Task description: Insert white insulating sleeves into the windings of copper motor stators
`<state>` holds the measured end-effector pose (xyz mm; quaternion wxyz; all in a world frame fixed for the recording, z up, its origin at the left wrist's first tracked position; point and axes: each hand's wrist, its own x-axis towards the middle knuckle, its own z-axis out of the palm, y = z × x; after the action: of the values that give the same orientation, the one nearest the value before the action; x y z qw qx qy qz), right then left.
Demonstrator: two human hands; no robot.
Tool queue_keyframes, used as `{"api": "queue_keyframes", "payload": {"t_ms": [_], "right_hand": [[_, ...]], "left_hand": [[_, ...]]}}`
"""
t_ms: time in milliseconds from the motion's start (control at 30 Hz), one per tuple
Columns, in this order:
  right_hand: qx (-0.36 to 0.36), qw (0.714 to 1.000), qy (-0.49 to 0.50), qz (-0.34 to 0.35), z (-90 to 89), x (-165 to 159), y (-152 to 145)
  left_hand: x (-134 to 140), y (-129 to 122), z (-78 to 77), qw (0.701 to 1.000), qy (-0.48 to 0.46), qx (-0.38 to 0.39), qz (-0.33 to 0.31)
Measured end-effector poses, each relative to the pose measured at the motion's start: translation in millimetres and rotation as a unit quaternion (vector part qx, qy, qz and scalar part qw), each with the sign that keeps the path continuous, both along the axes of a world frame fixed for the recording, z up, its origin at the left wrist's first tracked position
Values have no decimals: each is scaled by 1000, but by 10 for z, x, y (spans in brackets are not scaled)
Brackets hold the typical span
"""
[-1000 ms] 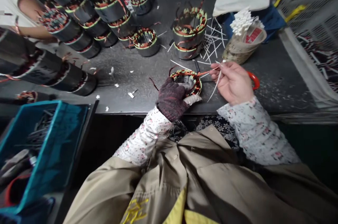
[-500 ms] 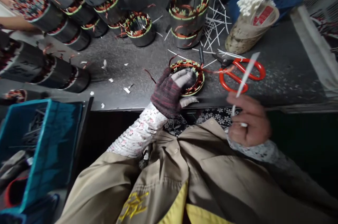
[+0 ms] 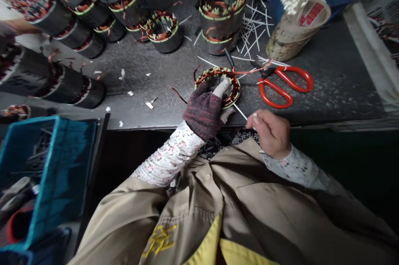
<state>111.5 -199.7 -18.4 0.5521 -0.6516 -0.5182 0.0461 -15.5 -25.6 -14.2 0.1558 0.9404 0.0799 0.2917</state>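
A motor stator point(image 3: 236, 89) with copper windings and a pale green rim lies near the table's front edge. My left hand point(image 3: 205, 109), in a dark maroon fingerless glove with wrapped fingertips, grips its near left side, fingers reaching into the ring. My right hand point(image 3: 272, 131), bare, pinches a thin white cord point(image 3: 239, 110) between thumb and finger. The cord's far end meets the stator's near right rim; whether it passes under a winding, I cannot tell. From the stator's top a copper lead point(image 3: 251, 72) and a dark sleeve point(image 3: 230, 59) stick out.
Red-handled scissors point(image 3: 277, 99) lie right of the stator. Behind them stands a tub point(image 3: 282, 42) of white cords, with loose cords point(image 3: 254, 32) beside it. Stacked stators point(image 3: 222, 28) stand behind and at left. A blue bin point(image 3: 57, 165) is at lower left; another person's arm shows far left.
My right hand has moved left and slightly up from beside the scissors, bringing the white cord to the stator's rim. My left hand has shifted slightly on the stator, which is turned a little.
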Motion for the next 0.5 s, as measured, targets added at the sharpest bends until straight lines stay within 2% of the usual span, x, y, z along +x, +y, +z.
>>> {"api": "queue_keyframes", "payload": {"t_ms": [133, 233, 367, 500], "right_hand": [[14, 994, 104, -7, -30, 39, 323], [12, 993, 117, -1, -2, 58, 380], [-11, 995, 90, 30, 130, 109, 259], [-13, 998, 32, 59, 195, 173, 228]], "left_hand": [[40, -20, -80, 989, -61, -133, -5], [83, -31, -101, 970, -118, -212, -17], [117, -25, -48, 966, -167, -187, -60], [104, -32, 1, 969, -151, -197, -21]]}}
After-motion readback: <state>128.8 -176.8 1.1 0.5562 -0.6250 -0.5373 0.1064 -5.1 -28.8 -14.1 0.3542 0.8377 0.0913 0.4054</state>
